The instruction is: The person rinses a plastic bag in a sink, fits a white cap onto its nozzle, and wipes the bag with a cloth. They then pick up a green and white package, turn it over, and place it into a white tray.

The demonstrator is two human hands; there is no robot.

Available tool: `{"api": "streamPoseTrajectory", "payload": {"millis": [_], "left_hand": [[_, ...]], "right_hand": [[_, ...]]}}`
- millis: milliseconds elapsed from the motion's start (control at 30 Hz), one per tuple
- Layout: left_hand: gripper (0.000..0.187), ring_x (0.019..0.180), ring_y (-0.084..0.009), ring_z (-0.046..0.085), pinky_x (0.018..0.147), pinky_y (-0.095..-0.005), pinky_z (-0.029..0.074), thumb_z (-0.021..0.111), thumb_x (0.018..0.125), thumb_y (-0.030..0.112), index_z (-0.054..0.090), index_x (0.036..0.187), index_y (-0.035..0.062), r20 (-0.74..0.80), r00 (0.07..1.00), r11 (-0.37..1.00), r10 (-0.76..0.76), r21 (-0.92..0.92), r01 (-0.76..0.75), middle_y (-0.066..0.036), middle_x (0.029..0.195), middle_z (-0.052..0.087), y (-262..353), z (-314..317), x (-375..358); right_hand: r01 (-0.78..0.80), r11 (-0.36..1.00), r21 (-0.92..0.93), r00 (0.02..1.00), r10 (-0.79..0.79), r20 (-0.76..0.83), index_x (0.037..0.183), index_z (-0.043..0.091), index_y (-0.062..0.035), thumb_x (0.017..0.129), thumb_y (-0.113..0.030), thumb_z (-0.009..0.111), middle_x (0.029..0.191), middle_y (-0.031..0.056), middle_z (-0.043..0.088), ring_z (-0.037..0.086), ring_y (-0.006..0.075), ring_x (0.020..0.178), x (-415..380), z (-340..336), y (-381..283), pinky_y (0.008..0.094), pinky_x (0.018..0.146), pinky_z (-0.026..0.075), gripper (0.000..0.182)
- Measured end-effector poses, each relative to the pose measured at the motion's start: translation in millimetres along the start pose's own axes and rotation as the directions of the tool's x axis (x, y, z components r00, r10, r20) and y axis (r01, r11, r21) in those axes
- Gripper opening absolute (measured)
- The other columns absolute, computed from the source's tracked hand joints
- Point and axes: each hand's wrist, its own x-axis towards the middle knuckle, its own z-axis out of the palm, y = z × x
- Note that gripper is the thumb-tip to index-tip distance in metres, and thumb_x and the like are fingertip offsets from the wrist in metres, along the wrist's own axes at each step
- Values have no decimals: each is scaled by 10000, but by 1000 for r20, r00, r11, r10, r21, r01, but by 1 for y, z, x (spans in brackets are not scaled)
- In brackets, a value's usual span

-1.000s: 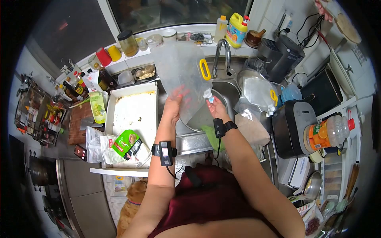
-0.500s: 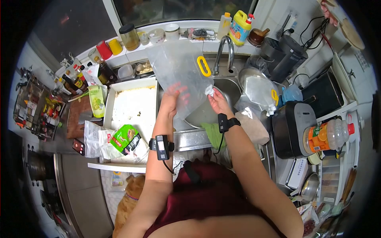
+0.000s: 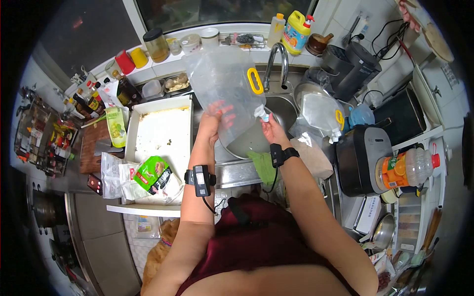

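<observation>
A translucent plastic water bag (image 3: 217, 74) with a yellow handle (image 3: 255, 81) is held up over the sink. My left hand (image 3: 217, 118) bears it from behind near its lower left edge, and its spread fingers show through the plastic. At the bag's lower right corner, the fingers of my right hand (image 3: 272, 129) are closed on the white spout (image 3: 261, 112). A pale bluish bit shows on the spout beside the fingertips. Behind the bag stands the chrome faucet (image 3: 283, 61). Below lies the steel sink (image 3: 289, 111), where a round basin is partly hidden.
A white drawer (image 3: 163, 128) stands at the left, with a green food packet (image 3: 152, 173) and other bags on it. Another bag with a yellow handle (image 3: 318, 112) lies right of the sink. A green cloth (image 3: 264, 166) hangs over the sink's front edge. A dog (image 3: 160, 256) is on the floor.
The spout has turned slightly in my right hand, and its pale bluish part now shows. My left hand stays behind the bag. The whole view has shifted a little.
</observation>
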Motion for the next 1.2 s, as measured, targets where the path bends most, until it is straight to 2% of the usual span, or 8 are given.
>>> {"api": "streamPoseTrajectory", "payload": {"millis": [200, 400, 500, 600, 700, 900, 1067, 1200], "left_hand": [[337, 939, -329, 592, 751, -408, 514, 344, 917, 25, 397, 1245, 81, -2, 1000, 999, -20, -26, 20, -189, 1168, 536, -1, 4, 3], [337, 922, -334, 601, 732, -402, 519, 345, 910, 14, 400, 1237, 75, -10, 1000, 999, -25, -31, 24, -193, 1161, 540, -1, 4, 6], [335, 920, -336, 602, 730, -400, 520, 348, 909, 12, 401, 1234, 73, -8, 1000, 1000, -22, -19, 22, -197, 1160, 539, 1, 4, 7], [334, 922, -335, 602, 728, -397, 521, 352, 908, 12, 400, 1234, 72, 4, 1000, 999, -24, -27, 24, -200, 1161, 538, 2, 6, 7], [333, 921, -331, 603, 726, -391, 521, 356, 908, 13, 401, 1233, 71, 1, 1000, 999, -29, -42, 29, -201, 1160, 539, 1, 3, 11], [328, 926, -323, 603, 739, -380, 519, 386, 912, 45, 399, 1239, 69, 10, 1000, 999, -21, 47, 20, -196, 1159, 543, -2, -3, 13], [410, 984, -288, 573, 867, -387, 454, 451, 925, 222, 353, 1304, 101, 179, 980, 979, 83, 167, -113, -173, 1146, 558, 0, -11, 12], [611, 1150, -270, 459, 982, -411, 354, 455, 900, 395, 218, 1377, 95, 478, 808, 815, 345, -579, -5, -176, 1322, 399, 13, 16, -15]], "right_hand": [[138, 989, 58, 987, -132, -86, 1086, 511, -42, 868, -91, 552, 999, 77, 581, 587, 163, 857, 3, 5, 2, 220, 737, 514, 227], [188, 982, 3, 982, -187, -11, 1078, 516, -61, 874, -116, 548, 989, 66, 583, 587, 171, 880, -4, 19, -3, 239, 759, 514, 214], [9, 996, 85, 1000, -12, 28, 1070, 518, -60, 878, -194, 552, 967, 65, 587, 589, 167, 865, 1, 8, -8, 244, 753, 514, 237], [-234, 959, 162, 887, 143, 439, 1067, 516, -50, 880, -257, 544, 962, 71, 593, 592, 164, 848, 17, -24, -9, 250, 734, 519, 281], [-173, 984, 47, 985, 172, 33, 1036, 527, -61, 866, -299, 565, 947, 59, 580, 567, 135, 800, 0, 5, -13, 234, 703, 487, 296], [54, 996, 69, 996, -58, 70, 1037, 510, -33, 875, -142, 554, 1022, 77, 568, 580, 175, 894, -4, 13, -5, 262, 796, 499, 201], [43, 994, 101, 998, -47, 37, 1050, 507, -33, 872, -70, 534, 1036, 86, 565, 574, 183, 909, -2, 2, 3, 259, 805, 497, 184], [75, 971, 226, 994, -91, 63, 1039, 511, -33, 874, -76, 533, 1027, 86, 569, 575, 182, 897, -4, 1, 17, 262, 805, 501, 172]]}}
